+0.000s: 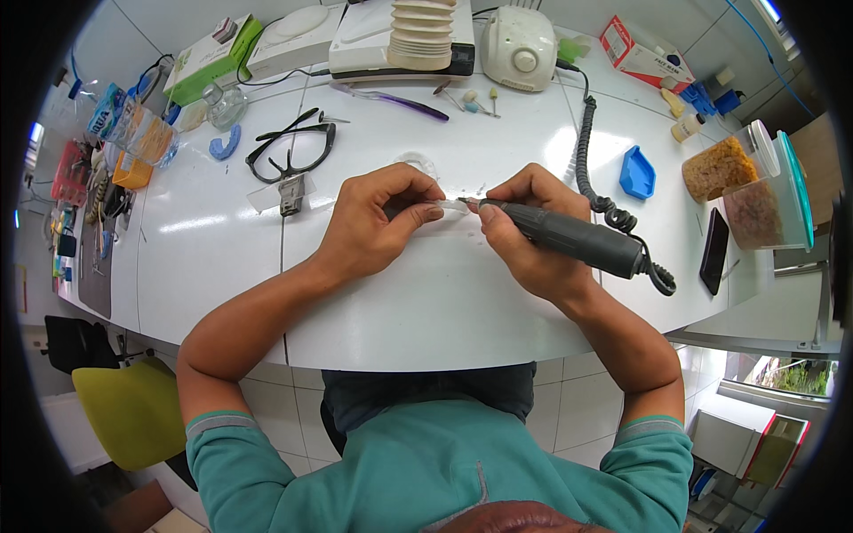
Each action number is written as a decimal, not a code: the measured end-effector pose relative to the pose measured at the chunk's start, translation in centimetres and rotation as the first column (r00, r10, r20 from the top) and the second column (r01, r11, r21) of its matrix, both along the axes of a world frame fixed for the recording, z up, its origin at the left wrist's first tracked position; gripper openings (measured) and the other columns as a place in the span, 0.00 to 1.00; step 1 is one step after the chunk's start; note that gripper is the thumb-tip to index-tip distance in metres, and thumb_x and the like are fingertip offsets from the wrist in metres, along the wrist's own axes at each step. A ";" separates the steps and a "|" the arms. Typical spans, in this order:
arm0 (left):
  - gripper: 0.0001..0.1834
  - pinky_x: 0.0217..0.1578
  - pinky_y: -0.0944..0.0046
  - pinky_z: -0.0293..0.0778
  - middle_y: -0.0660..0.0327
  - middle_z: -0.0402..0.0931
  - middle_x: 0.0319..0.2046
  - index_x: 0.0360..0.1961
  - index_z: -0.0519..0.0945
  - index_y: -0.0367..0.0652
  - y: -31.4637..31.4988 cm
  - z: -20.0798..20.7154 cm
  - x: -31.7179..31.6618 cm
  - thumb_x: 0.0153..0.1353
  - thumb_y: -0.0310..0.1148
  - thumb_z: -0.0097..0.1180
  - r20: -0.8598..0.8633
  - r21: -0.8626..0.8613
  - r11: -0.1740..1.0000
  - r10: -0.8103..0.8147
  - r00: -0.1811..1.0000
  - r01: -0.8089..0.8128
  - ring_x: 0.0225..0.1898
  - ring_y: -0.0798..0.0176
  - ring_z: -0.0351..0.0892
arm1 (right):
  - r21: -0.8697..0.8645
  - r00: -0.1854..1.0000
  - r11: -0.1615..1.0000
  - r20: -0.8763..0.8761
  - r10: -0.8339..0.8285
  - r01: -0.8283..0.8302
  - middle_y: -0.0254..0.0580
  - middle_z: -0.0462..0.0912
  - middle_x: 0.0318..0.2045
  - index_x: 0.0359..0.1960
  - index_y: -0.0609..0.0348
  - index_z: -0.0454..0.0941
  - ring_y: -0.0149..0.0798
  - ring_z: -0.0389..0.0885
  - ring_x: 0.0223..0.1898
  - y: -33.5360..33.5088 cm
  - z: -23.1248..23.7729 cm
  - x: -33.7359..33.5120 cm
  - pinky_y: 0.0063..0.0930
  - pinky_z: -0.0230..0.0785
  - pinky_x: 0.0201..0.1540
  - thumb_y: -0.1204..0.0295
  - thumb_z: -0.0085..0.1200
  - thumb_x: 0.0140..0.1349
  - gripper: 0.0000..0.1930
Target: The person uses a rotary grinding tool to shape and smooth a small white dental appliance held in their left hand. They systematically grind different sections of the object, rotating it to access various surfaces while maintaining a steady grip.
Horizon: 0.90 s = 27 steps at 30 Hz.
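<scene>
White glossy surface (382,324), and the close work sits a touch past 12 from centre. The left hand (378,218) is pinching a small pale piece (451,205) between thumb and fingers, probably to steady it with one end poking toward the tool. The right hand (546,235) grips a dark handpiece (577,238) pen-style, likely for fine control. Its coiled cord (586,160) runs up to a white control box (517,49) between 12 and 1 — off to the right, I'd guess so it clears both hands. Blue tray (637,173) at 2, phone (713,251) at 3. Fingers hide most of the piece, so its shape's a mystery — can't tell whether the tip touches it either. The white machine (355,35) near 12 is cut off up top.
</scene>
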<state>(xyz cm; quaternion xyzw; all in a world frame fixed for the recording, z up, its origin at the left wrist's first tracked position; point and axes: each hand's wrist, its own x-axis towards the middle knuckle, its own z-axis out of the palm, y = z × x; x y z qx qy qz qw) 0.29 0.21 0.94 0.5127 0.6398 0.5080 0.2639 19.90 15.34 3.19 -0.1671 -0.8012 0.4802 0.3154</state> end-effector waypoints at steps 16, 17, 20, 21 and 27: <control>0.07 0.47 0.69 0.82 0.59 0.89 0.40 0.45 0.87 0.34 0.0 0.1 0.1 0.68 0.20 0.71 0.000 0.003 1.000 0.003 1.000 -0.003 0.42 0.71 0.87 | -0.005 1.000 1.000 0.024 0.008 -0.008 0.46 0.91 0.27 0.37 0.66 0.83 0.30 0.89 0.27 0.1 0.3 0.1 0.24 0.80 0.32 0.73 0.71 0.63 0.10; 0.07 0.47 0.69 0.82 0.59 0.89 0.40 0.45 0.87 0.34 0.0 0.1 0.1 0.68 0.20 0.71 0.003 0.001 1.000 0.002 1.000 -0.002 0.42 0.71 0.87 | -0.001 1.000 1.000 0.024 0.009 -0.009 0.46 0.91 0.27 0.37 0.66 0.83 0.30 0.89 0.27 0.1 0.3 0.1 0.24 0.80 0.32 0.73 0.71 0.63 0.10; 0.07 0.47 0.69 0.82 0.59 0.89 0.40 0.45 0.87 0.34 0.0 0.1 0.0 0.68 0.20 0.71 0.002 -0.004 1.000 0.001 1.000 -0.001 0.42 0.71 0.87 | -0.017 1.000 1.000 0.006 0.014 -0.014 0.47 0.91 0.27 0.37 0.67 0.83 0.30 0.90 0.27 0.1 0.1 0.0 0.24 0.81 0.32 0.73 0.71 0.63 0.10; 0.07 0.47 0.69 0.82 0.59 0.89 0.40 0.45 0.87 0.34 0.0 0.0 0.0 0.68 0.20 0.71 0.000 0.002 1.000 0.001 1.000 -0.001 0.42 0.70 0.87 | -0.017 1.000 1.000 0.005 0.014 -0.014 0.47 0.91 0.27 0.37 0.67 0.83 0.30 0.90 0.27 0.1 0.1 0.0 0.24 0.81 0.32 0.73 0.71 0.63 0.10; 0.07 0.48 0.68 0.82 0.59 0.89 0.40 0.46 0.87 0.34 0.0 0.0 0.0 0.68 0.20 0.71 -0.005 0.013 1.000 -0.003 1.000 0.004 0.42 0.70 0.87 | -0.009 1.000 1.000 0.018 0.016 -0.016 0.47 0.91 0.26 0.37 0.67 0.83 0.29 0.89 0.28 0.1 0.1 0.0 0.24 0.80 0.32 0.73 0.71 0.64 0.10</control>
